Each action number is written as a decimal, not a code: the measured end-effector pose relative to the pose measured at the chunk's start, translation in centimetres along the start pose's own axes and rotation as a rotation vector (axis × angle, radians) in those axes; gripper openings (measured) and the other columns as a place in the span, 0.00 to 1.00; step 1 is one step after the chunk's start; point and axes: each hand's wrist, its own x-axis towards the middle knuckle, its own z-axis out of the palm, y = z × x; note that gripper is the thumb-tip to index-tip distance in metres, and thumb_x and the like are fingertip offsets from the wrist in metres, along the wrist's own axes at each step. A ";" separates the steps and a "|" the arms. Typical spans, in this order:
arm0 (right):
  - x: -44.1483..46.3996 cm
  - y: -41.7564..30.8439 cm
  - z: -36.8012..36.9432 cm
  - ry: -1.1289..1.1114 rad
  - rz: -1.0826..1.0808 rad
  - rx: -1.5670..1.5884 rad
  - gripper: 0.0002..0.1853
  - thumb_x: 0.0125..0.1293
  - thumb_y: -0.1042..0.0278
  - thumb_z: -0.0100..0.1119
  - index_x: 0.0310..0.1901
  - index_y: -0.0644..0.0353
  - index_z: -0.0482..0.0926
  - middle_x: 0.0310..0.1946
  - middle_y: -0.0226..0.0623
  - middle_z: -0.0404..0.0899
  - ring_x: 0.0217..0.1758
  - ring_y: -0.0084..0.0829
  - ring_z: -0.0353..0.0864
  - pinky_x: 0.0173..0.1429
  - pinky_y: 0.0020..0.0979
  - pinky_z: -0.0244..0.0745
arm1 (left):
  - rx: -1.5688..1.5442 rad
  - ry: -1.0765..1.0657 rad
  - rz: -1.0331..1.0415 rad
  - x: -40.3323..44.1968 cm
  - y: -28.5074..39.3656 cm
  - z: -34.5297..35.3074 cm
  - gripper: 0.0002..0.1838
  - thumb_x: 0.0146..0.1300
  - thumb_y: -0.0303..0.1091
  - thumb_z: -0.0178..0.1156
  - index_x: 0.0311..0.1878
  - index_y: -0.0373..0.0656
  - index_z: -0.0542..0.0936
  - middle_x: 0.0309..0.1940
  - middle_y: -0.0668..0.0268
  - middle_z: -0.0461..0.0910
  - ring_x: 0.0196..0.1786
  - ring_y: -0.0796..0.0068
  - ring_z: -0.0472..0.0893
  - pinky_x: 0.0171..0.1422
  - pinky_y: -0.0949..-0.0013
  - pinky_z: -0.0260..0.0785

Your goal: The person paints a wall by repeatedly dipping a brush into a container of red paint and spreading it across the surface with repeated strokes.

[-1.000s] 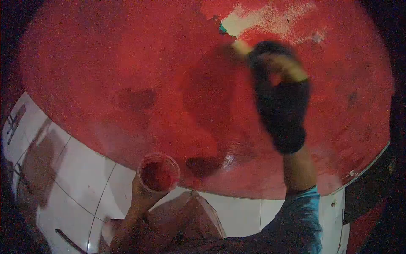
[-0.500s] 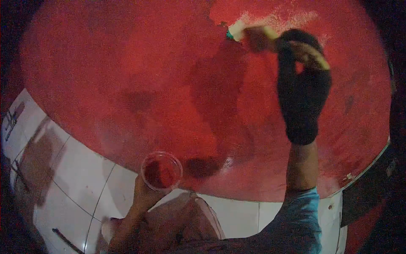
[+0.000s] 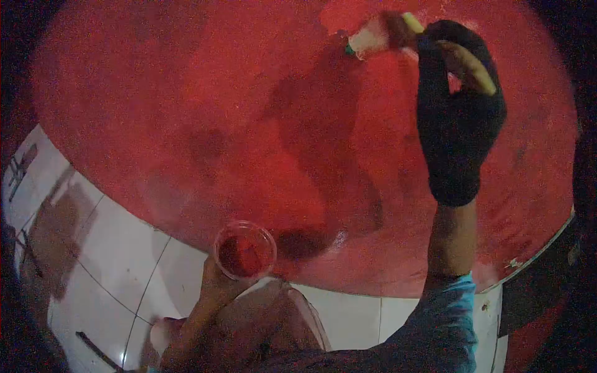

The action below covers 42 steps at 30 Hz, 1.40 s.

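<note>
I have white tiles [image 3: 109, 267] at lower left, along the red surface [image 3: 143, 112]. By that surface's lower edge, my left hand [image 3: 214, 278] grips a clear cup [image 3: 246, 252] of red paint; the cup hides most fingers. Toward the top edge lies a pale patch [image 3: 372, 38], a green fleck [image 3: 349, 50] at its left end. It has shrunk within the last second; I judge the red coat now covers most of it. Just right, a blurred brush [image 3: 399, 30] is pinched by my dark-gloved right hand [image 3: 460, 118], which has shifted up and right. I can read no brand or lettering.
</note>
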 end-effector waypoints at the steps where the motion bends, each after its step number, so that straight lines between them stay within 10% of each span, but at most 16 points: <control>1: -0.6 0.1 0.1 -0.067 -0.118 -0.157 0.07 0.54 0.78 0.56 0.36 0.60 0.77 0.35 0.39 0.78 0.40 0.37 0.78 0.46 0.30 0.72 | -0.073 -0.035 -0.014 0.0 0.5 0.2 0.46 0.31 0.36 0.76 0.57 0.42 0.61 0.53 0.61 0.68 0.55 0.67 0.70 0.59 0.64 0.64; 4: -4.9 0.8 1.9 -0.479 -0.430 -0.201 0.06 0.57 0.70 0.54 0.36 0.59 0.77 0.32 0.41 0.77 0.36 0.41 0.76 0.42 0.36 0.70 | -0.129 -0.049 -0.072 -0.2 -0.1 0.4 0.48 0.30 0.33 0.76 0.58 0.44 0.59 0.55 0.62 0.66 0.57 0.66 0.67 0.62 0.63 0.61; 19: -9.6 -4.1 2.7 -0.836 0.519 0.509 0.08 0.57 0.71 0.52 0.39 0.63 0.71 0.32 0.32 0.73 0.32 0.24 0.73 0.39 0.26 0.70 | 0.062 0.042 0.042 0.2 -2.2 -0.4 0.51 0.29 0.33 0.77 0.60 0.41 0.57 0.56 0.61 0.66 0.58 0.68 0.67 0.63 0.63 0.60; 23: -10.8 -4.1 4.5 -0.889 0.194 0.367 0.06 0.59 0.69 0.51 0.33 0.61 0.75 0.32 0.39 0.75 0.37 0.36 0.76 0.43 0.33 0.69 | -0.188 0.110 0.092 0.8 -4.6 0.2 0.48 0.31 0.39 0.75 0.59 0.38 0.62 0.53 0.56 0.68 0.57 0.63 0.69 0.61 0.63 0.61; 26: -11.1 -4.9 5.1 -0.879 0.581 0.650 0.05 0.58 0.70 0.54 0.34 0.61 0.75 0.30 0.38 0.77 0.35 0.35 0.79 0.40 0.31 0.72 | -0.187 0.118 0.070 0.8 -4.6 0.5 0.48 0.30 0.38 0.75 0.58 0.38 0.62 0.52 0.56 0.69 0.56 0.62 0.69 0.60 0.63 0.62; 28: -11.6 -4.5 5.4 -0.959 0.416 0.620 0.04 0.57 0.74 0.51 0.35 0.62 0.72 0.30 0.32 0.73 0.33 0.22 0.73 0.38 0.26 0.70 | -0.187 0.121 0.060 0.8 -4.5 0.7 0.47 0.30 0.37 0.75 0.58 0.39 0.63 0.52 0.56 0.70 0.55 0.62 0.70 0.59 0.63 0.62; 38: -12.0 -4.1 6.3 -1.033 0.602 0.619 0.05 0.57 0.73 0.51 0.34 0.62 0.73 0.30 0.32 0.75 0.34 0.25 0.74 0.41 0.27 0.69 | -0.142 0.107 -0.007 0.9 -3.6 0.3 0.46 0.29 0.36 0.76 0.56 0.39 0.64 0.49 0.55 0.72 0.53 0.59 0.72 0.55 0.62 0.65; 42: -11.6 -2.7 5.8 -0.955 0.107 0.244 0.06 0.58 0.68 0.51 0.34 0.60 0.75 0.33 0.39 0.77 0.36 0.37 0.78 0.40 0.34 0.72 | -0.192 0.101 -0.067 1.0 -3.4 0.2 0.46 0.29 0.37 0.76 0.56 0.39 0.64 0.49 0.54 0.72 0.53 0.59 0.73 0.56 0.62 0.65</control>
